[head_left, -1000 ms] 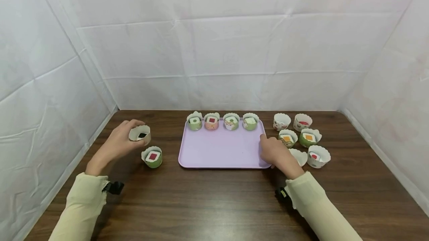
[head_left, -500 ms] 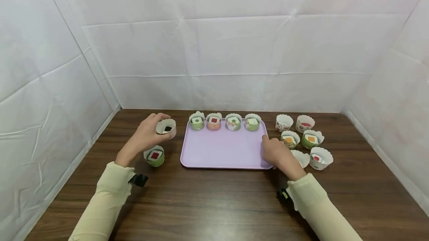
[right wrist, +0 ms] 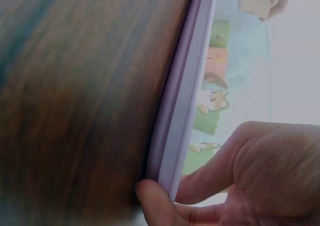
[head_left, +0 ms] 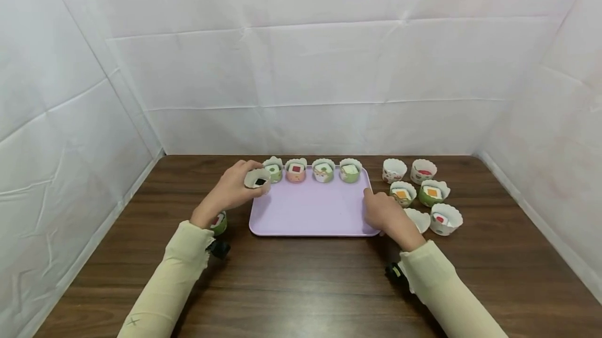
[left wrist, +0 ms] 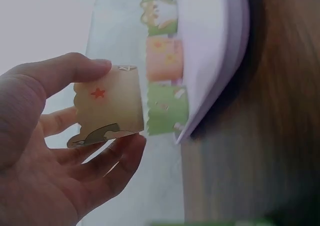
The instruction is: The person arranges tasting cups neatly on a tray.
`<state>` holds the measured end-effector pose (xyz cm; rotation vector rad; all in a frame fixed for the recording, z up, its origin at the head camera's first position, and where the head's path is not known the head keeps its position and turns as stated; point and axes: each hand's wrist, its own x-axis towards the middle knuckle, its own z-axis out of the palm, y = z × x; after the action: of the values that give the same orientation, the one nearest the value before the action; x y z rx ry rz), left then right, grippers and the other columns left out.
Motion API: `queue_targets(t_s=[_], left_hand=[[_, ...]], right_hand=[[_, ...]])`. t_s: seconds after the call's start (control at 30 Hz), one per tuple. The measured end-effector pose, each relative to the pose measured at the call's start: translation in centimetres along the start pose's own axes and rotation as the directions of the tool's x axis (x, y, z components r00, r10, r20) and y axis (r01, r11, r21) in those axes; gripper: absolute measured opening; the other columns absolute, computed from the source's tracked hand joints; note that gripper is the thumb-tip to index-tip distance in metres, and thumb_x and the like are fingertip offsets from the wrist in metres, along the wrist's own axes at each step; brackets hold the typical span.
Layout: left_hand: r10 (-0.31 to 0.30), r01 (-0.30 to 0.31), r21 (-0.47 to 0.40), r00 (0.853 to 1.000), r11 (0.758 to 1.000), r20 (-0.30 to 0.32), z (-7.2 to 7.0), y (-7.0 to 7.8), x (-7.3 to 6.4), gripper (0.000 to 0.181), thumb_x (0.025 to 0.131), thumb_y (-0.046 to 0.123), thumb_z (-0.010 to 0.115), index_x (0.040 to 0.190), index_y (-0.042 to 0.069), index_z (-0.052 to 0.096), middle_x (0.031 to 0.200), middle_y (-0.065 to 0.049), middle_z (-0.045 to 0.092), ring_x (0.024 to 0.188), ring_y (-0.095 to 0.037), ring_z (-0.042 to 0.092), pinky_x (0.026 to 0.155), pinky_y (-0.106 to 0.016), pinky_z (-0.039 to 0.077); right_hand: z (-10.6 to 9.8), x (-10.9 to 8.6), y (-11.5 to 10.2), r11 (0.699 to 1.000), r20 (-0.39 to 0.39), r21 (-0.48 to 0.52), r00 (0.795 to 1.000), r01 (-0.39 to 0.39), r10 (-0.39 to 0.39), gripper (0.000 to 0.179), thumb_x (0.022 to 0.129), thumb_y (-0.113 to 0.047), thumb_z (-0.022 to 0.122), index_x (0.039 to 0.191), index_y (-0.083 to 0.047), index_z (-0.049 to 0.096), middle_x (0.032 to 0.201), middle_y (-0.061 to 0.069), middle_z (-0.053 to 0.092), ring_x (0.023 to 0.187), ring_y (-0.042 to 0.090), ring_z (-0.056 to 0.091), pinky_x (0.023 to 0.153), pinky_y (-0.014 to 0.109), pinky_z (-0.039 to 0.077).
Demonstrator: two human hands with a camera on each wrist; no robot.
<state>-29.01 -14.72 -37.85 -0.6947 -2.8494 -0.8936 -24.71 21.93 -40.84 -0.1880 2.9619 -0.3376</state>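
My left hand (head_left: 233,187) grips a cream paper baking cup (head_left: 257,178) between thumb and fingers, above the tray's left edge. A piece with a black square top lies in this cup. In the left wrist view the cup (left wrist: 112,101) shows a red star on its side. My right hand (head_left: 388,216) pinches the right rim of the lilac tray (head_left: 310,207). Along the tray's far edge stand several filled cups, among them a green cup (head_left: 274,171) and a pink cup (head_left: 296,171). Another green cup (head_left: 219,224) is partly hidden behind my left wrist.
Right of the tray stand several more paper cups, including a green one (head_left: 433,193) with an orange-topped piece and a white one (head_left: 446,219) with a red-topped piece. White sheeting (head_left: 310,77) walls in the wooden table (head_left: 305,286).
My left hand has carried the cream cup rightward from the table's left side to over the tray's left edge. My right hand stays on the tray rim.
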Motion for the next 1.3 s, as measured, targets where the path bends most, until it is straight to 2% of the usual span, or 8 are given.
queue_targets(t_s=[0.13, 0.33, 0.6, 0.8, 0.97, 1.3], left_hand=[[0.01, -0.011, 0.016, 0.999, 1.0, 0.031, 0.9, 0.5, 0.8, 0.057, 0.092, 0.028, 0.077, 0.141, 0.004, 0.059, 0.137, -0.022, 0.058, 0.126, -0.041, 0.057, 0.105, -0.058, 0.052], [0.035, -0.037, 0.049, 0.999, 0.998, 0.026, 2.2, 0.8, 1.4, 0.054, 0.09, 0.027, 0.077, 0.137, 0.005, 0.062, 0.129, -0.021, 0.063, 0.117, -0.039, 0.061, 0.101, -0.056, 0.053], [0.013, -0.017, 0.048, 0.995, 0.999, 0.097, 3.3, 0.5, 1.2, 0.055, 0.092, 0.025, 0.076, 0.14, 0.004, 0.059, 0.14, -0.024, 0.059, 0.128, -0.042, 0.057, 0.105, -0.06, 0.05], [0.018, -0.021, 0.022, 0.995, 1.0, 0.099, 3.4, 0.4, 1.0, 0.059, 0.092, 0.022, 0.076, 0.143, 0.001, 0.054, 0.144, -0.021, 0.059, 0.133, -0.041, 0.055, 0.111, -0.059, 0.048], [0.019, -0.019, 0.006, 0.994, 1.0, 0.107, 3.2, 0.5, 1.0, 0.061, 0.092, 0.02, 0.076, 0.144, 0.0, 0.051, 0.146, -0.021, 0.058, 0.137, -0.042, 0.052, 0.115, -0.059, 0.045], [-0.001, -0.005, 0.04, 0.989, 0.999, 0.15, 3.0, 0.4, 0.9, 0.061, 0.092, 0.018, 0.074, 0.146, 0.002, 0.05, 0.148, -0.025, 0.053, 0.139, -0.045, 0.048, 0.115, -0.062, 0.043]], right_hand=[[-0.3, 0.0, -0.1, 1.0, -0.001, 0.0, 1.0, -0.013, 0.013, 0.031, 0.101, -0.008, 0.043, 0.125, 0.01, 0.051, 0.096, 0.033, 0.063, 0.048, 0.023, 0.061, 0.04, 0.028, 0.052], [-0.6, -0.2, 0.0, 1.0, 0.002, 0.013, 1.0, -0.018, 0.018, 0.031, 0.101, -0.007, 0.043, 0.126, 0.01, 0.051, 0.097, 0.033, 0.063, 0.05, 0.024, 0.062, 0.04, 0.028, 0.052], [-0.5, -0.2, -0.2, 1.0, 0.01, 0.007, 1.0, -0.015, 0.015, 0.032, 0.101, -0.007, 0.044, 0.127, 0.01, 0.05, 0.097, 0.034, 0.063, 0.048, 0.022, 0.062, 0.04, 0.028, 0.053], [-0.3, 0.0, -0.3, 1.0, 0.007, 0.014, 1.0, -0.019, 0.019, 0.031, 0.1, -0.006, 0.045, 0.126, 0.01, 0.051, 0.1, 0.036, 0.063, 0.046, 0.021, 0.062, 0.038, 0.028, 0.052], [-0.3, 0.0, -0.2, 1.0, 0.001, -0.003, 1.0, -0.013, 0.013, 0.029, 0.1, -0.006, 0.046, 0.123, 0.009, 0.052, 0.096, 0.034, 0.063, 0.049, 0.023, 0.062, 0.041, 0.029, 0.053], [-0.2, -0.2, -0.3, 1.0, 0.006, -0.005, 1.0, -0.011, 0.011, 0.032, 0.1, -0.006, 0.046, 0.127, 0.01, 0.051, 0.095, 0.032, 0.063, 0.054, 0.025, 0.062, 0.043, 0.031, 0.053]])
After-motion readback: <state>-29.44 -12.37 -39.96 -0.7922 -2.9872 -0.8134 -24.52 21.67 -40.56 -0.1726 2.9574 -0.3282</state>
